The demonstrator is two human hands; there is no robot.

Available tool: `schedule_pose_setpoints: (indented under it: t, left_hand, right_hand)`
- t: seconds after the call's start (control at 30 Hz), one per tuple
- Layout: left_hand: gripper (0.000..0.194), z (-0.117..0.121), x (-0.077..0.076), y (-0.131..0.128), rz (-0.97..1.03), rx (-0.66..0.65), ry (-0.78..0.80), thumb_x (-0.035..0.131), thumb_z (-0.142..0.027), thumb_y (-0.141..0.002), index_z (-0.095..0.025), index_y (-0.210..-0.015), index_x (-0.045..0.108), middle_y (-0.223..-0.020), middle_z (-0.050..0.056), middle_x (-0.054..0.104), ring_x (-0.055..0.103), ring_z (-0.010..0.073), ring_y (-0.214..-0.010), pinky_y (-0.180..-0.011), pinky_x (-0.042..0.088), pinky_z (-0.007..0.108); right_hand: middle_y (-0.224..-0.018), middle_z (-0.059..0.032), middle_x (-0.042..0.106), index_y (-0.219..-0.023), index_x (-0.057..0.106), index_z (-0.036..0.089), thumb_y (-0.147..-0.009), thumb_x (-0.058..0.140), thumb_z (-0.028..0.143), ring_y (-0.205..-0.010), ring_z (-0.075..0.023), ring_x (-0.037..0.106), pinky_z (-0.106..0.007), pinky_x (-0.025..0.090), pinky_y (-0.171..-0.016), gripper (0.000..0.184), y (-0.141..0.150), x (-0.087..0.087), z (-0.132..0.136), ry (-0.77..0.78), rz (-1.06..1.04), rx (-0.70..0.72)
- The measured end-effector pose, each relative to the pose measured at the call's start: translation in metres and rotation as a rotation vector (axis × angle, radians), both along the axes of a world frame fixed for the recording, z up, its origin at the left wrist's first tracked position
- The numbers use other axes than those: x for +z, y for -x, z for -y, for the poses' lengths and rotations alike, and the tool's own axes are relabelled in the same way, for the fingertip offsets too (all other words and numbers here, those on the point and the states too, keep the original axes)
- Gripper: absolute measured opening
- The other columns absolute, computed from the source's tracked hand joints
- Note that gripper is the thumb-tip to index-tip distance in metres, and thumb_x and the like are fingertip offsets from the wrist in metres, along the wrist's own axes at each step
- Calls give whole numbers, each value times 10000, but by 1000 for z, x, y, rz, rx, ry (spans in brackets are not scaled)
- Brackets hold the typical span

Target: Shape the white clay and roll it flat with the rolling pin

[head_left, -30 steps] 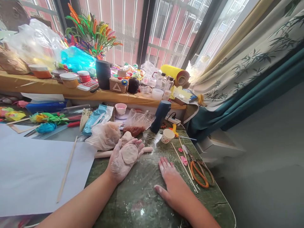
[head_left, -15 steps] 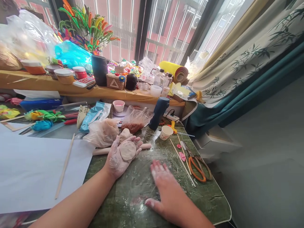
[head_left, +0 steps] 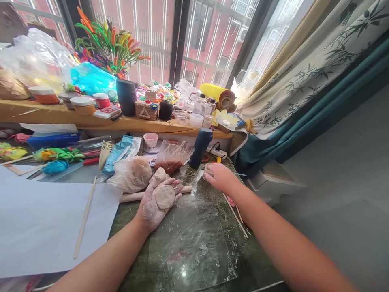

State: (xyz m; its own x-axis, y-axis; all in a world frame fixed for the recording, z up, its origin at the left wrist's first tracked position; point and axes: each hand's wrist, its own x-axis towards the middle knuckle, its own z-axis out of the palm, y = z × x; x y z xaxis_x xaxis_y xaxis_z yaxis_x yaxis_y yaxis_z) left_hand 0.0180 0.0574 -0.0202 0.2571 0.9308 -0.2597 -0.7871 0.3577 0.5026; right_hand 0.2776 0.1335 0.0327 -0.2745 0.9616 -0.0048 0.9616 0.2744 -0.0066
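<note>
Palm up, my left hand [head_left: 152, 207] carries a flat, round disc of pale dough or clay [head_left: 165, 197], its fingers stretched out beneath and beside it. White powder coats that palm. Farther right, my right hand [head_left: 219, 177] is at a small paper cup [head_left: 208, 171], thumb on the near side and the other fingers mostly hidden behind. Just beyond the left fingertips sits a lump of the same pale material [head_left: 160, 175]. A pale rolling pin [head_left: 132, 197] lies partly behind the left hand.
A clear sheet [head_left: 194, 239] smeared with white powder covers the green table. Plastic bags, including one with reddish-brown contents [head_left: 170, 165], and a dark blue cylinder [head_left: 201, 149] stand behind. Thin wooden sticks [head_left: 237, 217] lie right; white paper [head_left: 45, 227] spreads left.
My right hand has moved from over the clear sheet, forward and right, to the paper cup. My left hand stays nearly in place with the disc. The right forearm now covers the scissors.
</note>
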Motion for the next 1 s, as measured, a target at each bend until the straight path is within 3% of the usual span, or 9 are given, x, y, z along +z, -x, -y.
schedule_pose_setpoints:
  t: [0.1,0.23,0.3,0.47,0.7,0.8,0.87,1.0]
  left_hand:
    - [510,0,-2,0,9,-2,-3,471,-512,-1012,-82,-1128,720,-1249,212,720,683,349,-1173,-955,574,442]
    - [508,0,-6,1,32,-24,-2,457,-510,-1019,-89,-1130,719,-1232,208,726,681,345,-1176,-924,588,435]
    - [501,0,-6,1,49,-27,-6,462,-511,-1017,-98,-1141,717,-1228,204,728,681,342,-1176,-923,587,437]
    - [510,0,-6,0,70,-35,-25,471,-521,-1009,-90,-1129,717,-1204,201,735,700,345,-1139,-933,571,429]
    - [491,0,-2,0,6,-14,0,464,-499,-1016,-92,-1114,720,-1239,204,721,698,346,-1143,-892,592,422]
    - [503,0,-1,0,-19,7,8,461,-488,-1020,-69,-1134,714,-1267,227,704,696,361,-1142,-872,602,431]
    - [513,0,-1,0,-17,15,5,464,-489,-1018,-58,-1144,711,-1274,242,697,690,373,-1151,-880,600,449]
    - [518,0,-3,0,-3,14,5,475,-500,-1011,-58,-1129,717,-1259,242,704,690,378,-1149,-891,594,450]
  right_hand:
    - [-974,-151,741,-915,732,135,-1015,516,431,-991,-289,691,-381,522,-873,379,10,-6,-23,98,78,-27]
    - [-1188,-99,673,-1165,663,169,-1008,593,389,-1024,-236,670,-418,562,-888,279,17,-11,-36,189,149,-56]
    - [-1285,-91,622,-1267,606,190,-995,628,358,-1059,-231,655,-441,571,-899,320,17,-12,-40,219,166,-68]
    - [-1291,-101,618,-1273,605,178,-990,635,352,-1073,-243,652,-444,569,-904,334,15,-16,-42,242,174,-85]
    - [-1287,-96,620,-1276,600,180,-986,642,357,-1063,-239,656,-448,573,-896,342,12,-16,-37,163,146,-74]
    - [-1121,-112,688,-1096,688,147,-1030,544,378,-1012,-234,664,-372,536,-882,281,8,-6,-36,89,117,-61]
    - [-1009,-142,708,-959,716,127,-1063,421,374,-1006,-245,650,-331,480,-870,399,6,1,-32,25,89,-52]
    - [-971,-149,711,-938,721,125,-1064,310,342,-960,-242,627,-322,431,-828,482,20,2,6,-40,15,22]
